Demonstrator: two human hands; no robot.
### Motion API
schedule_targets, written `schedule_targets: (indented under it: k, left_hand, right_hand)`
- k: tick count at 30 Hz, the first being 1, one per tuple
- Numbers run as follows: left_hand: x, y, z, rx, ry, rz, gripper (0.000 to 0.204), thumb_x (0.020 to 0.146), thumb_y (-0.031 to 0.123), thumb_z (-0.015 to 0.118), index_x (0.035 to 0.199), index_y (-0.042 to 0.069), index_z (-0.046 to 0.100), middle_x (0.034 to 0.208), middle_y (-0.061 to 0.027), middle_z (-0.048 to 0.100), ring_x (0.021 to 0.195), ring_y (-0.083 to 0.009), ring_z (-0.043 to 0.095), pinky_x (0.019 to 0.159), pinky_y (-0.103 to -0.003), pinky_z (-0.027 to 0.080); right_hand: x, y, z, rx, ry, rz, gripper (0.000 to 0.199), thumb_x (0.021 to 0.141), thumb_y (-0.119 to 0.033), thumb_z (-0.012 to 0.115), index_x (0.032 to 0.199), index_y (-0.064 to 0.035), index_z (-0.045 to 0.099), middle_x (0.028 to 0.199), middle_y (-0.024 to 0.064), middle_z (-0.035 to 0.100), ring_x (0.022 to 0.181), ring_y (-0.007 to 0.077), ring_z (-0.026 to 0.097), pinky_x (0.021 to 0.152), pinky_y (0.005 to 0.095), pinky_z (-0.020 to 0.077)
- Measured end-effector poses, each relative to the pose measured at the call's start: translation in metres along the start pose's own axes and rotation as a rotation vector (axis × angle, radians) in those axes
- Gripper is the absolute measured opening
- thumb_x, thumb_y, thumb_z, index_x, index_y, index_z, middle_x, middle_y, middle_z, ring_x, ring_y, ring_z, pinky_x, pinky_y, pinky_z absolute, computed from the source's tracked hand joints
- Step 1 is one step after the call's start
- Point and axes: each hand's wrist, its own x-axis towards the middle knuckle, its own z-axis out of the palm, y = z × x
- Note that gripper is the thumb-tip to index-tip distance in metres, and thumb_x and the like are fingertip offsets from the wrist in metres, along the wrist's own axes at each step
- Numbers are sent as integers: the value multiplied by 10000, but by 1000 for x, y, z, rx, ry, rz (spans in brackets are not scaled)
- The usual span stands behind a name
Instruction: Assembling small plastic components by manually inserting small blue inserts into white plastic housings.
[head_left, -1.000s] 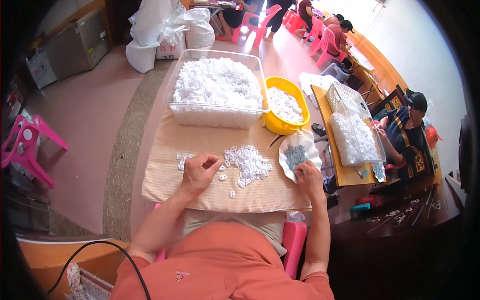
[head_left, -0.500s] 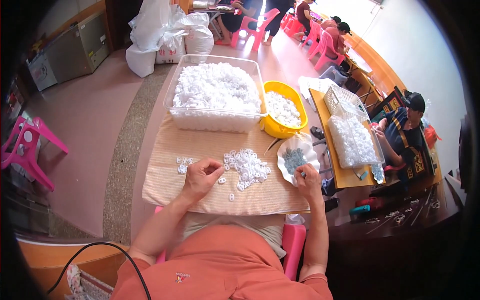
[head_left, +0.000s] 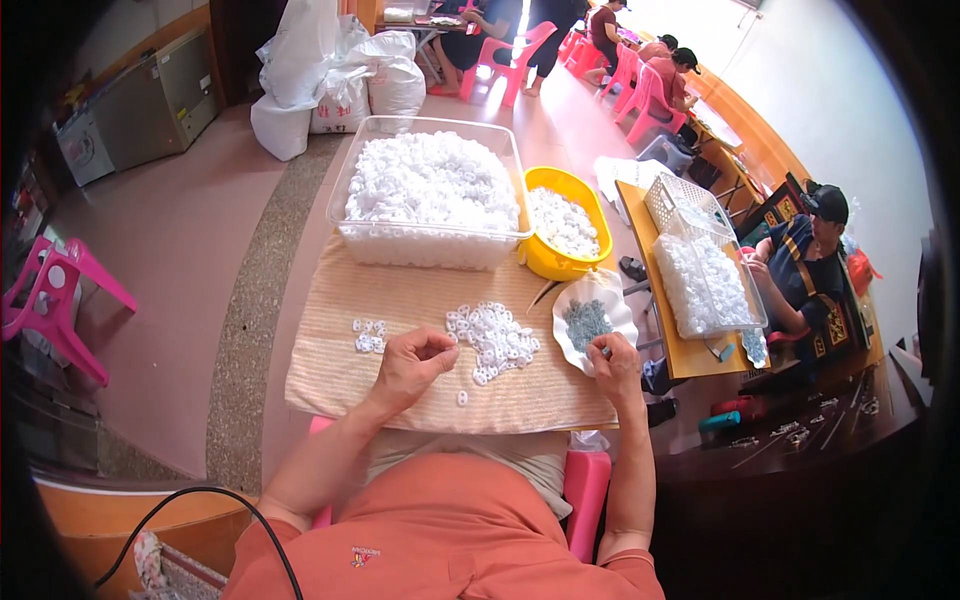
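My left hand (head_left: 412, 368) is closed in a pinch at the left side of a loose pile of small white two-holed plastic pieces (head_left: 495, 340). What its fingertips hold, if anything, is too small to make out. Over the near right rim of a white scalloped dish (head_left: 562, 338) is my right hand (head_left: 617, 368), its thumb and fingers pressed together. The dish contains small grey-blue pieces (head_left: 588, 322); whether one is in the right fingers cannot be seen. A small group of white pieces (head_left: 369, 336) lies left of my left hand, and one single piece (head_left: 462, 398) lies nearer me.
A large clear tub (head_left: 430, 230) heaped with white pieces and a yellow basin (head_left: 565, 264) stand beyond the towel-like cloth (head_left: 330, 300). Tweezers (head_left: 543, 292) lie by the dish. At right, a person (head_left: 808, 255) sits by a wooden table (head_left: 690, 356). A pink stool (head_left: 62, 300) stands left.
My left hand has shifted slightly right and nearer the pile. A single white piece that lay beside its fingertips no longer shows. My right hand stays at the dish.
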Motion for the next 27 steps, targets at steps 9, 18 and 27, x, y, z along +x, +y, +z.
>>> schedule_targets:
  k: [9, 18, 27]
  left_hand:
    - [-3, 1, 4, -42, -42, -39, 90, 840, 12, 675, 926, -5, 657, 785, -23, 654, 717, -72, 604, 664, -213, 500]
    - [-6, -1, 9, -47, -72, -72, 126, 837, 21, 678, 960, -9, 686, 801, -35, 675, 730, -77, 614, 674, -222, 506]
    - [-8, 0, 12, -64, -99, -111, 131, 840, 39, 687, 962, -8, 682, 805, -31, 679, 715, -73, 621, 664, -215, 513]
  right_hand:
    - [-3, 14, 4, 7, -4, 8, 72, 801, -39, 659, 866, -8, 652, 777, 108, 623, 591, 191, 578, 553, 297, 456]
    - [-4, 22, 5, 28, 43, -24, 62, 815, -25, 648, 873, -1, 642, 779, 97, 620, 601, 166, 561, 563, 285, 449]
    - [-7, 28, 11, 63, 76, 57, 68, 827, -37, 648, 886, -4, 639, 722, 56, 596, 580, 112, 521, 544, 269, 432]
